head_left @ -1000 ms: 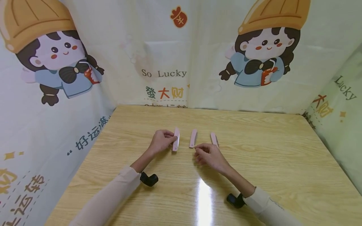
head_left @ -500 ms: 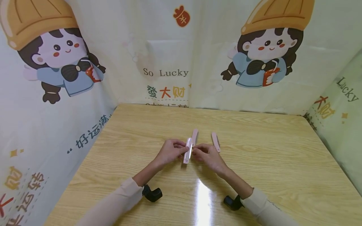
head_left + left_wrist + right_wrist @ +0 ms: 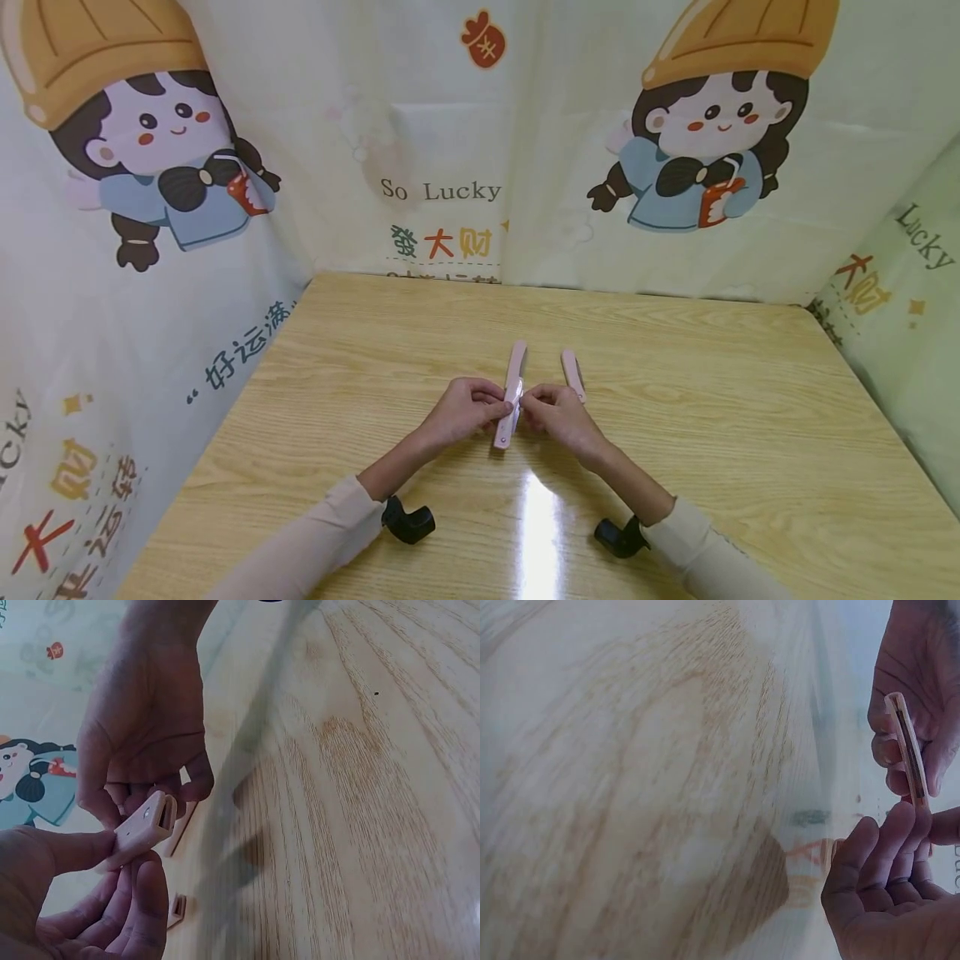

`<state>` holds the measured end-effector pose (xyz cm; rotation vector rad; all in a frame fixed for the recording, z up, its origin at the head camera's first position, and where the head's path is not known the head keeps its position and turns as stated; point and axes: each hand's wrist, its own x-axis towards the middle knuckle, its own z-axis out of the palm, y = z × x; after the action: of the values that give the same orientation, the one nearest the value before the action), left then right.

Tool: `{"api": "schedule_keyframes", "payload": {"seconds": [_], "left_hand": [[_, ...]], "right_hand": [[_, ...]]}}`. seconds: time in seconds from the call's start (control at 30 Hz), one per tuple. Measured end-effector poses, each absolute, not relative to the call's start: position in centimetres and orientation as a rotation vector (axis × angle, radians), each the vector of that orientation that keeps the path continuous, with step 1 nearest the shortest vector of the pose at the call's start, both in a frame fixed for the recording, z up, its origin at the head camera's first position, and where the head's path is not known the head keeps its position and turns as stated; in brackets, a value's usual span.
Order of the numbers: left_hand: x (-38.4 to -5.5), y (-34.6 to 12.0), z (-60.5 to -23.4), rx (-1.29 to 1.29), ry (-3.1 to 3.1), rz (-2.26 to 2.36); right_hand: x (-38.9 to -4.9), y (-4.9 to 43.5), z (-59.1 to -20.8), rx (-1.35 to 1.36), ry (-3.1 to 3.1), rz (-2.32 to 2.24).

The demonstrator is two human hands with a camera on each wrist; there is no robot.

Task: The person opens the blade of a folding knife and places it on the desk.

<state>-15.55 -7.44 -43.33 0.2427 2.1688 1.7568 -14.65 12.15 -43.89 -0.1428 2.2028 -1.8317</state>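
The pink handle (image 3: 506, 431) is held between both hands over the tabletop (image 3: 697, 400), just below the centre of the head view. Its long axis runs nearly up and down there, the lower end tipped slightly left and the upper end leaning right. The left hand (image 3: 467, 408) has a closed grip on it, thumb on the near face and fingers behind. The right hand (image 3: 561, 418) has bent fingers, its grip pinching at the right side beside a shiny strip (image 3: 517, 407).

In the left wrist view the handle slants from lower left to upper right, its open slotted end (image 3: 166, 816) pointing to the upper right, with a small round pin (image 3: 146, 813) near it; the head view does not show that slot clearly. The right wrist view alone shows a long dark channel (image 3: 909, 750) down its edge; there the handle stands steeply, its top leaning left.

The head view also shows a second pink piece (image 3: 517, 358) just above the held one, their ends overlapping in the frame, and a third pink piece (image 3: 572, 371) to the right, with a printed cloth (image 3: 442, 133) behind.
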Motion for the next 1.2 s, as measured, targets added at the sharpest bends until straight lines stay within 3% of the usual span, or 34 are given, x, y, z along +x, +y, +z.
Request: {"api": "schedule_keyframes", "payload": {"seconds": [0.7, 1.2], "left_hand": [[-15.3, -6.8, -43.4, 0.279, 2.154, 1.846], [-15.0, -7.0, -44.2, 0.216, 2.152, 1.825]], "right_hand": [[-14.7, 12.8, -44.7, -0.038, 2.334, -1.872], [-14.6, 13.8, -44.9, -0.242, 2.073, -1.887]]}}
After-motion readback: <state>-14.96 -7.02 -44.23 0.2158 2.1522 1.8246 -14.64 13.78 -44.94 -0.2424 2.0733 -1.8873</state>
